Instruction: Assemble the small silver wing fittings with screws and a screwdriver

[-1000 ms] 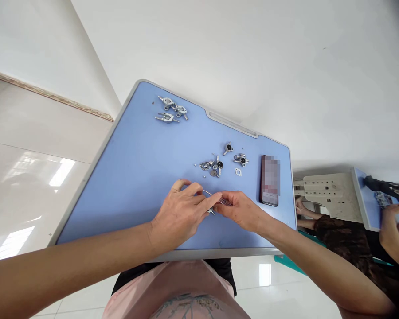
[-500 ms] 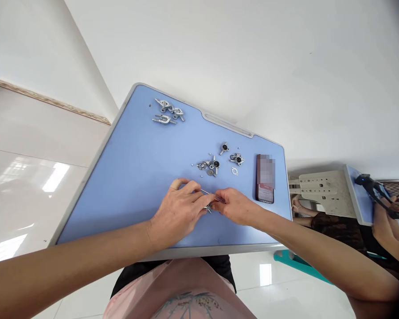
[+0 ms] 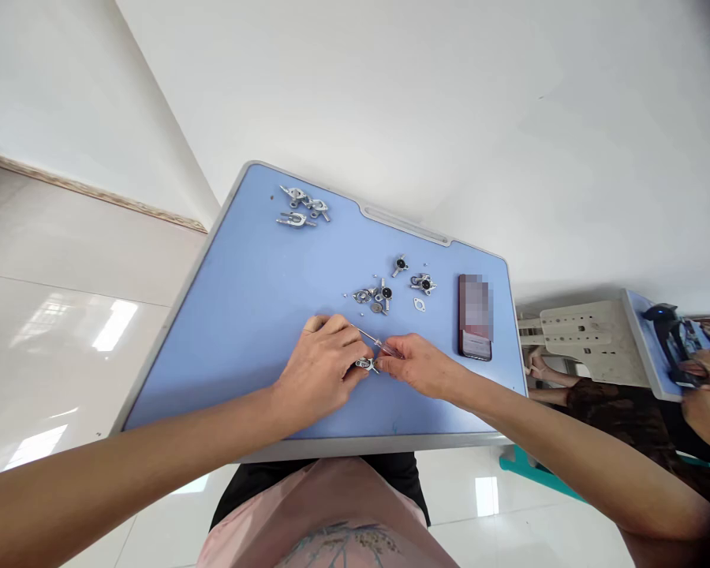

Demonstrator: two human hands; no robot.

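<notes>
The left hand (image 3: 321, 364) grips a small silvery metal fitting (image 3: 365, 364) above the blue worktop (image 3: 230, 331); at its three o'clock, the right hand (image 3: 421, 366) clasps a slim clear-handled metal screwdriver (image 3: 378, 341).

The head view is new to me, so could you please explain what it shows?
There is no machine here, only a person's bare left hand and right hand. The camera is worn on that person's head, looking forward and down. The left hand grips a small metal part; the right holds what looks like a thin screwdriver. On the blue table lie other metal parts and, toward the right, a phone.
</notes>
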